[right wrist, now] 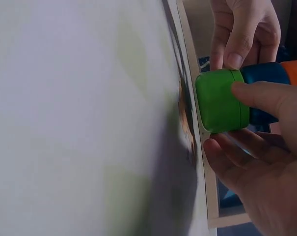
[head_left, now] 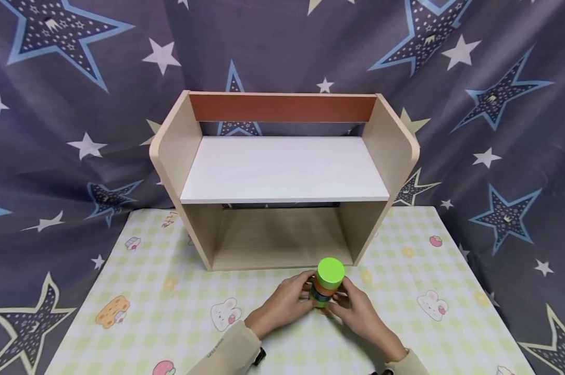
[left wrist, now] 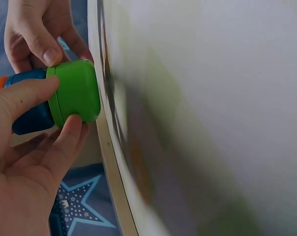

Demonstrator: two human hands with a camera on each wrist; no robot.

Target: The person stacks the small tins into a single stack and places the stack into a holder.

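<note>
Fingers (left wrist: 69,132) of the left hand (head_left: 284,306) and right hand (head_left: 361,313) pinch a multicoloured cylinder stack (head_left: 328,280) at its green base (left wrist: 78,91). Probably it is light and stiff, but smooth sides may slip; a low, two-sided hold suits. It is on or just above the tabletop (head_left: 170,328), before the shelf unit (head_left: 284,169).

A pale wooden shelf unit (head_left: 395,148) with a white shelf board (head_left: 284,169) and a reddish-brown back strip (head_left: 282,108) stands on the surface (head_left: 170,317) covered in green-and-white checks; dark star-printed fabric (head_left: 273,44) hangs behind it.
</note>
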